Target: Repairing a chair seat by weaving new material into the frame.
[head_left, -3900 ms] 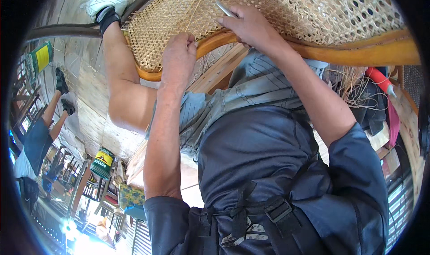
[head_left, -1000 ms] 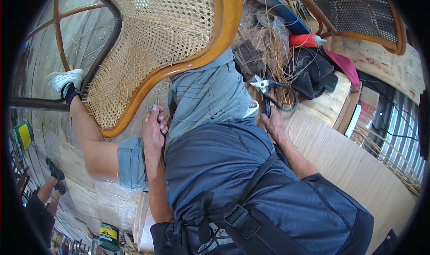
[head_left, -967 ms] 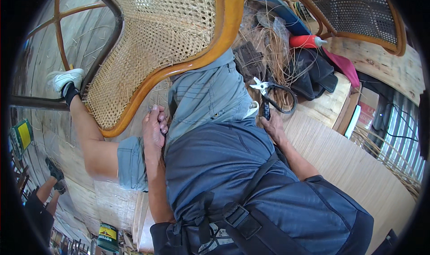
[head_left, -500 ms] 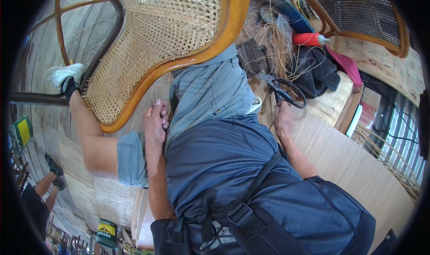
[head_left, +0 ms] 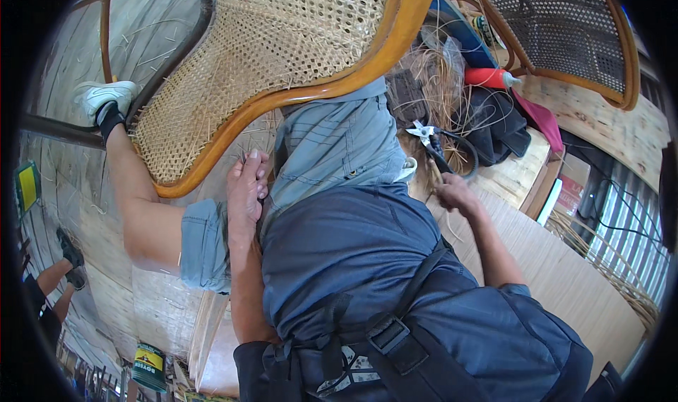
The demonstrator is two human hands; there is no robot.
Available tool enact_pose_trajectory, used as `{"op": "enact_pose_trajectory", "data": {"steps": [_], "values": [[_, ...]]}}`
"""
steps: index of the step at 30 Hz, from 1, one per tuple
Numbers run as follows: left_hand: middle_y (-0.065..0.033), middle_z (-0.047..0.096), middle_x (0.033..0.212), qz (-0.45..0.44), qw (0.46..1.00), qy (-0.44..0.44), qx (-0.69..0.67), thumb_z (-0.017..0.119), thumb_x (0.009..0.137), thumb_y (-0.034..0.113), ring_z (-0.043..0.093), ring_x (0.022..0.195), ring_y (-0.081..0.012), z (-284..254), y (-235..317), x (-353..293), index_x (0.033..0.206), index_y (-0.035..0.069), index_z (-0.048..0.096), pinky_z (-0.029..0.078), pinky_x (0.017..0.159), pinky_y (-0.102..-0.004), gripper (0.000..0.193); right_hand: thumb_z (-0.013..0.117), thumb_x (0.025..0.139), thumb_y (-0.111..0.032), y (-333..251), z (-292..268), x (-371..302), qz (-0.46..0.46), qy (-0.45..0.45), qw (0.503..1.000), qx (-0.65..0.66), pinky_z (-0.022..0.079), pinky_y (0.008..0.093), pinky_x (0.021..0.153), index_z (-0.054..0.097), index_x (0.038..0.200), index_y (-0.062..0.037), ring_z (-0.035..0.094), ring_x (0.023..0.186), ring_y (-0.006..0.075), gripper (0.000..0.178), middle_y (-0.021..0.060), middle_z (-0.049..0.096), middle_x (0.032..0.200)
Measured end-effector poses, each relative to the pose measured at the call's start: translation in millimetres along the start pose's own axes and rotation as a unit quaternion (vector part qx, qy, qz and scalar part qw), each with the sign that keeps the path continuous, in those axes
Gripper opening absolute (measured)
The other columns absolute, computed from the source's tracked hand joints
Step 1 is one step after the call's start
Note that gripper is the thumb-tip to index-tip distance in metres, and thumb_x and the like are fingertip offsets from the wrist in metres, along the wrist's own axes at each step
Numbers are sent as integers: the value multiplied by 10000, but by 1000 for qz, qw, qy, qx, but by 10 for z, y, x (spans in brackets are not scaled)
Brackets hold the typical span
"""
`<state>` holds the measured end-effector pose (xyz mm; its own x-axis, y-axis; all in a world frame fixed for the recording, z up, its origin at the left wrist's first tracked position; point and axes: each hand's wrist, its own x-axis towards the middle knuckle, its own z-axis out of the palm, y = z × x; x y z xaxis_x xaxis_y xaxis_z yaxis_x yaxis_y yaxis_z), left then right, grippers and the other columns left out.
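Note:
My left hand [head_left: 246, 186] is closed beside my left thigh, just below the chair frame's curved edge. Thin dark tips poke out above its fingers; what they belong to is hidden. A woven cane panel [head_left: 268, 42] in a varnished orange-brown rattan frame [head_left: 282, 95] leans over my lap, with loose strand ends on its surface. My right hand [head_left: 455, 193] is closed on a slim tan stick-like piece [head_left: 436, 169] at the bench on my right. Just beyond its fingers lie black-handled scissors [head_left: 432, 139], their short silver blades parted.
On the right bench [head_left: 551, 239] are a red squeeze bottle [head_left: 486, 78], tangled cane strips [head_left: 439, 84], a dark pouch [head_left: 498, 123] and a pink cloth [head_left: 542, 119]. Another cane-backed chair [head_left: 565, 34] stands behind. A green-yellow can [head_left: 149, 367] and another person's legs [head_left: 60, 275] are at left.
My right hand has drawn back from the scissors' handles and holds a tan piece. The scissors' blades show wider apart. My left hand stays closed in place; the view has shifted slightly.

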<state>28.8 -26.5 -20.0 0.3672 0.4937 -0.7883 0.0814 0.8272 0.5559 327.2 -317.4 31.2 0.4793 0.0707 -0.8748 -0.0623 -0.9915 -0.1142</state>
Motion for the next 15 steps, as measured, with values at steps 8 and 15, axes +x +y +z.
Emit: {"op": "enact_pose_trajectory", "data": {"steps": [8, 15], "values": [[16, 544, 660, 86, 952, -138, 259, 566, 898, 256, 490, 574, -75, 326, 200, -125, 879, 26, 653, 389, 536, -206, 247, 694, 762, -308, -406, -767, -610, -57, -66, 996, -32, 235, 228, 357, 563, 663, -57, 343, 396, 55, 300, -42, 411, 503], [-72, 612, 864, 271, 840, -275, 382, 600, 860, 198, 577, 801, -172, 903, 481, -489, 1006, 27, 642, 456, 732, -273, 229, 697, 767, -271, -1065, -444, -681, -258, -230, 901, 264, 194, 215, 368, 511, 645, -69, 279, 409, 41, 300, -49, 354, 497]]}}
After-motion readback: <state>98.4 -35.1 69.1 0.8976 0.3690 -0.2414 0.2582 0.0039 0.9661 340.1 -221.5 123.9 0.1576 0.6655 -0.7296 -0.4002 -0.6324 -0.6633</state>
